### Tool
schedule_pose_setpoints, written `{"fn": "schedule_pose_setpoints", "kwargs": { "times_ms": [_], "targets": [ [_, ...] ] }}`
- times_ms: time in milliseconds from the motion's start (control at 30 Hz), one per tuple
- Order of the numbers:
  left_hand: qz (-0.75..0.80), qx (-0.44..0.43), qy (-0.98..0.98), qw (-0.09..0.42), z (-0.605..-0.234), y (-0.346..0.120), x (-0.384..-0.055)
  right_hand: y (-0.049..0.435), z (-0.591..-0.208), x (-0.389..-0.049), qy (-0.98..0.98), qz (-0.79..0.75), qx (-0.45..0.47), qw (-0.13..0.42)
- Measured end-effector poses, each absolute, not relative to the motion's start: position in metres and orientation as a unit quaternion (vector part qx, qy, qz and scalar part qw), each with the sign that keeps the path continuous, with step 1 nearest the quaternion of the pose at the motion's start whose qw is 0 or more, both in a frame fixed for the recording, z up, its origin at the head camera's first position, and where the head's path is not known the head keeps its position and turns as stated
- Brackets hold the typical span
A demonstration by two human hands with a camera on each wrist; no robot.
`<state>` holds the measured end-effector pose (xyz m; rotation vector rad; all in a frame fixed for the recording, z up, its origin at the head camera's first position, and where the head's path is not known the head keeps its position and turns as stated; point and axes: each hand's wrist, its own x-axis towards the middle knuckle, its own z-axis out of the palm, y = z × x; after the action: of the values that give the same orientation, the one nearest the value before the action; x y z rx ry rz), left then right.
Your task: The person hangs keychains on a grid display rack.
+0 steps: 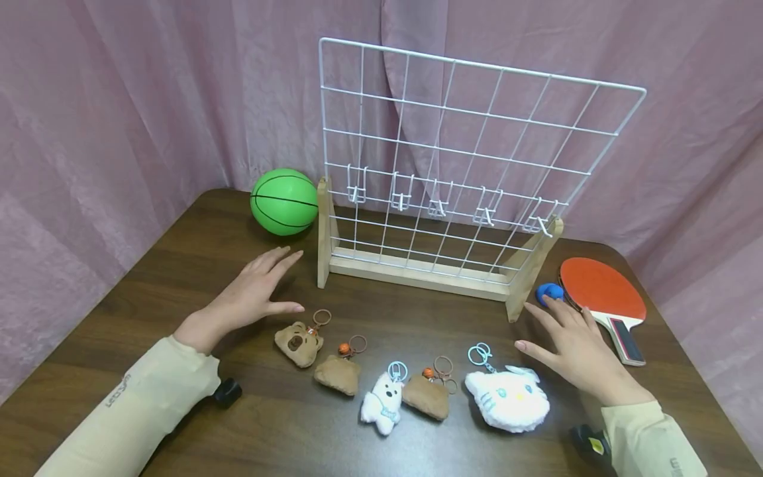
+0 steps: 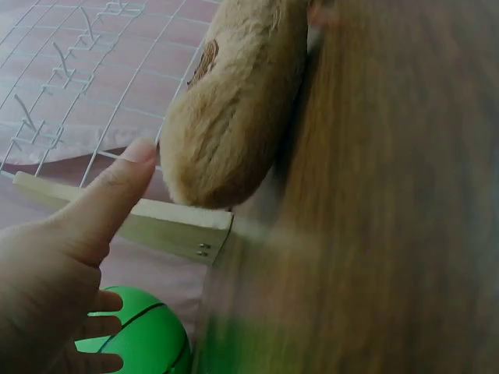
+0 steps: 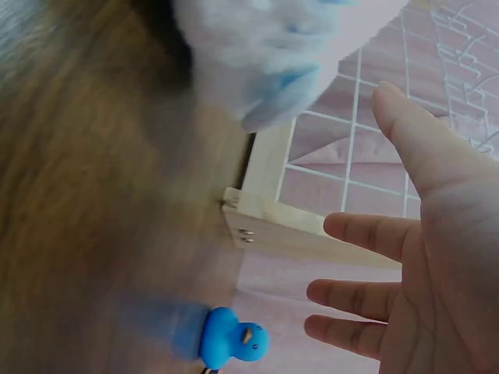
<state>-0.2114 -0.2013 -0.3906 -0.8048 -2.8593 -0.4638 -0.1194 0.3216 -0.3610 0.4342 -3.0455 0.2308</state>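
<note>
My left hand (image 1: 253, 291), fingers spread and holding nothing, is nearest a brown bear-head plush keychain (image 1: 300, 346). That plush also fills the upper middle of the left wrist view. On the right, my right hand (image 1: 575, 348) is spread too, beside a white cat-head plush keychain (image 1: 509, 399) with a blue ring. Between them lie a brown plush keychain (image 1: 338, 375) with an orange ball, a small white bear keychain (image 1: 382, 403) and another brown plush keychain (image 1: 426, 397). Behind stands a white wire grid rack (image 1: 444, 132) on a wooden base, bearing several white hooks (image 1: 438, 208).
A green ball (image 1: 284, 201) sits left of the rack. Off to the right lie a red table tennis paddle (image 1: 603, 288) and a blue rubber duck (image 3: 226, 339), the duck partly behind my right fingers in the head view. Pink curtains (image 1: 149, 99) hang behind the wooden table (image 1: 268, 424).
</note>
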Motion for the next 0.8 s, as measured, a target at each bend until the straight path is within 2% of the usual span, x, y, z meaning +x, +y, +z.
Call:
{"fn": "schedule_pose_setpoints", "kwargs": {
  "times_ms": [200, 800],
  "targets": [
    [-0.200, -0.263, -0.940, 0.090, -0.388, -0.201, -0.215, 0.316, -0.354, -0.119, -0.983, 0.088, 0.154, 0.037],
    [-0.389, -0.225, -0.890, 0.075, -0.384, -0.178, -0.236, 0.288, -0.343, -0.117, -0.966, 0.141, 0.210, 0.063]
  ]
}}
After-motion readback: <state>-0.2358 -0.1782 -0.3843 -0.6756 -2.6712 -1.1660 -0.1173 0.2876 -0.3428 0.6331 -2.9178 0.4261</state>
